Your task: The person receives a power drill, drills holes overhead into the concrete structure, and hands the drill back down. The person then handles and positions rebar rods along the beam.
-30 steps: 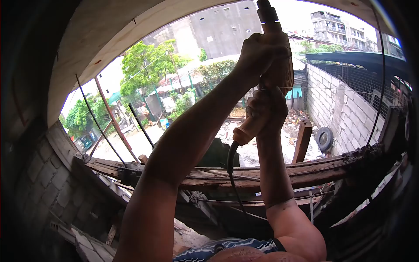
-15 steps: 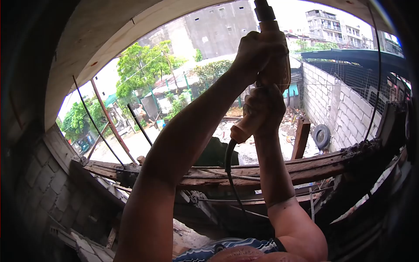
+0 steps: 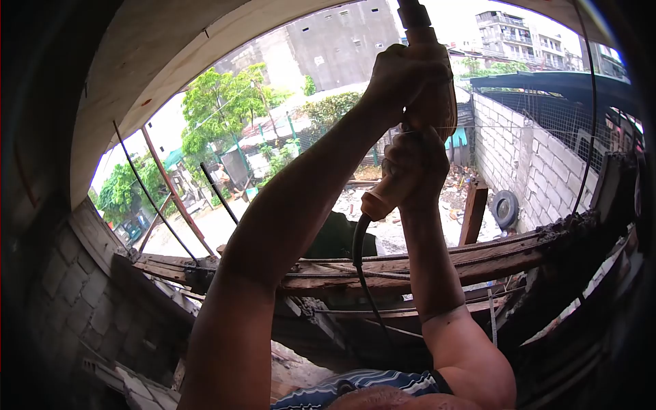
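A power tool (image 3: 437,106) with an orange-brown body points upward, its dark front end (image 3: 415,17) reaching the top edge of the view. My left hand (image 3: 403,74) is wrapped round the upper body, just below that dark end. Lower down, my right hand (image 3: 415,164) grips the rear handle, whose orange end (image 3: 377,203) sticks out beneath the fingers. A black cord (image 3: 358,246) hangs from the handle past the wooden beam. The tool's tip lies outside the view.
Wooden beams (image 3: 478,268) cross in front of me, with an upright wood piece (image 3: 473,215) behind. Thin metal rods (image 3: 150,188) stand at the left. Overhead is a concrete ceiling (image 3: 137,75). Beyond are a block wall (image 3: 540,160), a tire (image 3: 505,208) and rubble.
The background has shifted slightly left in the view since the earliest frame. Both hands keep their hold on the tool, with little visible movement.
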The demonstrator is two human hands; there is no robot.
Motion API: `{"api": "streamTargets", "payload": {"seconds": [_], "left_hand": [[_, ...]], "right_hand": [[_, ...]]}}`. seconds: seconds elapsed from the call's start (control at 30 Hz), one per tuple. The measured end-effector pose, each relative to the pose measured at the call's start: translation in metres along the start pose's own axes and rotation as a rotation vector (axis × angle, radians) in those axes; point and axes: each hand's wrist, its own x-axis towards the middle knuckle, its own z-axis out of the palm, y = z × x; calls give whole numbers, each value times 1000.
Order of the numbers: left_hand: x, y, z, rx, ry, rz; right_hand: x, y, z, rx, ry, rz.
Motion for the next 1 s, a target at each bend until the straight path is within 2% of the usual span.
{"api": "streamTargets", "payload": {"seconds": [0.17,0.33,0.67,0.87,1.0], "left_hand": [[-3,4,1,-25,-37,27],[0,2,0,-7,-4,11],[-3,6,-4,23,-27,14],[-4,6,-2,69,21,-5],[-5,4,-2,33,-8,-9]], "right_hand": [[-1,0,1,17,39,9],[1,-1,-5,25,-51,33],[0,5,-3,65,-18,25],[-2,5,0,-29,64,-20],[-1,4,-7,48,-32,8]]}}
